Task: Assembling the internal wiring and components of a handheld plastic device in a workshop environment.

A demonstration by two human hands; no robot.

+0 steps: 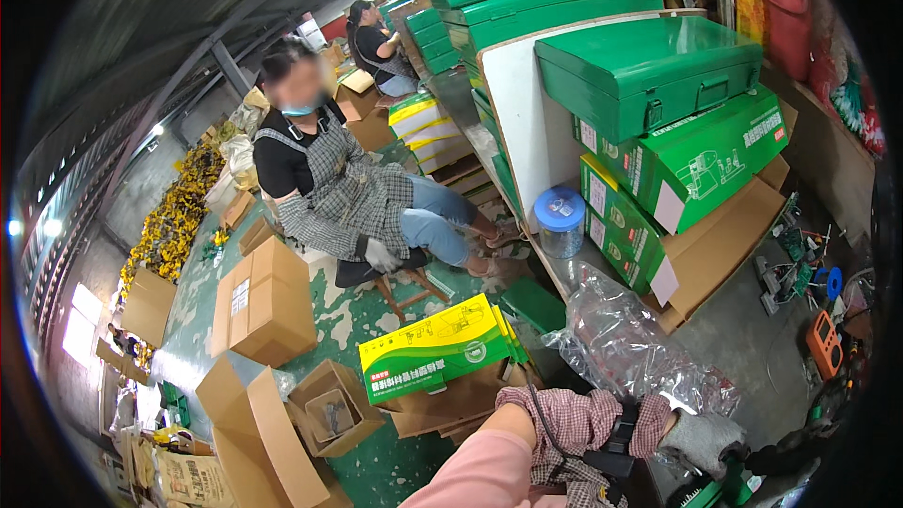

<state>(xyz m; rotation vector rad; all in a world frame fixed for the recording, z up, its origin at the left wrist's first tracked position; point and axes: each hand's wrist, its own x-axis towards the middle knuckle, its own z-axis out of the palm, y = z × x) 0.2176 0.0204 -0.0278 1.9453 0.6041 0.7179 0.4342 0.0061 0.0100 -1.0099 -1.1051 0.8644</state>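
Note:
My left hand (pixel 701 440), in a grey work glove, reaches in from the lower edge toward the lower right. Its sleeve is pink with a checked cuff, and a black strap (pixel 621 435) with a small dark box goes round the wrist. The fingers are curled at a dark object (pixel 790 456) whose kind I cannot make out; green pieces (pixel 729 489) lie just below. Crumpled clear plastic (pixel 649 348) is close beyond the hand. My right hand does not show.
A green metal case (pixel 649 71) rests on green printed boxes (pixel 715 165) at the right. Near them are a blue-lidded jar (pixel 561 221) and an orange meter (pixel 825 345). Yellow-green cartons (pixel 437 348) and cardboard boxes (pixel 263 301) stand left, by a seated person (pixel 329 169).

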